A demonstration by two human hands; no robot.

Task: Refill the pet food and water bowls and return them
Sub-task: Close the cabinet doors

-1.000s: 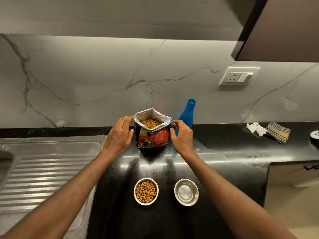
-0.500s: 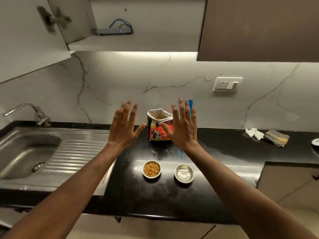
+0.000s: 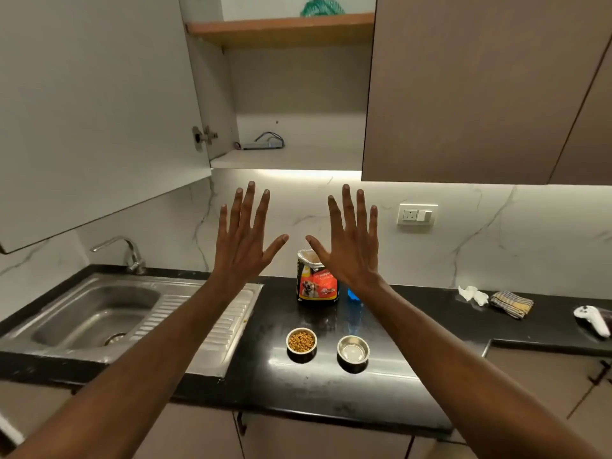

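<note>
Reaching forward, your left hand [image 3: 245,250] and right hand [image 3: 352,251] raised with fingers [image 3: 250,207] spread, holding nothing, below them the kibble-filled food bowl [image 3: 301,341] beside the water bowl [image 3: 353,350] on the black counter [image 3: 414,385], farther back the open pet food bag [image 3: 316,279], a blue bottle [image 3: 353,294] just beside it.

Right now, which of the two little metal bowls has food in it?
The left bowl, nearer the sink, holds brown kibble; the right bowl shows only bare metal inside.

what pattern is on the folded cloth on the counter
The folded cloth is checked, yellow with dark stripes, seen in the head view.
</note>
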